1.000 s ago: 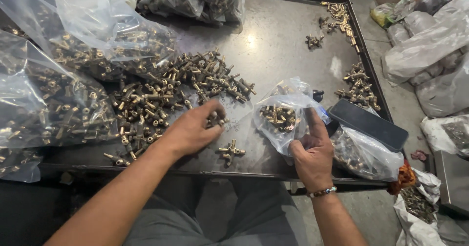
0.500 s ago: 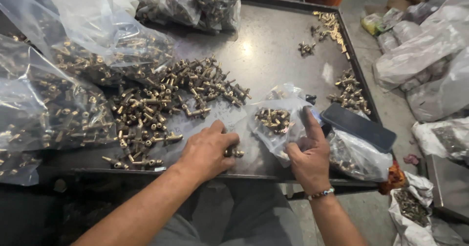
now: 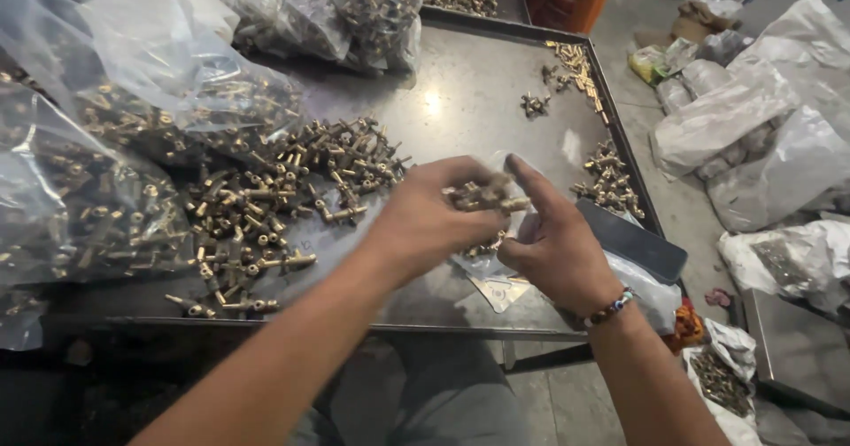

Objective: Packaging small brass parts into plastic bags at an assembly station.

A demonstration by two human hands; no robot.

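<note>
My left hand is raised above the metal tray table and pinches a small bunch of brass fittings. My right hand is beside it, fingers on the mouth of a small clear plastic bag with a few fittings inside. The held fittings hover right at the bag's opening. A loose pile of brass fittings lies on the table to the left of my hands.
Large clear bags full of brass fittings crowd the left side, with more bags at the back. Small heaps of fittings lie by the right rim. A dark flat case sits at the right corner. White sacks lie on the floor.
My left hand gathered fittings off the table near the front edge and lifted them to the bag's mouth. My right hand raised the bag and holds it open.
</note>
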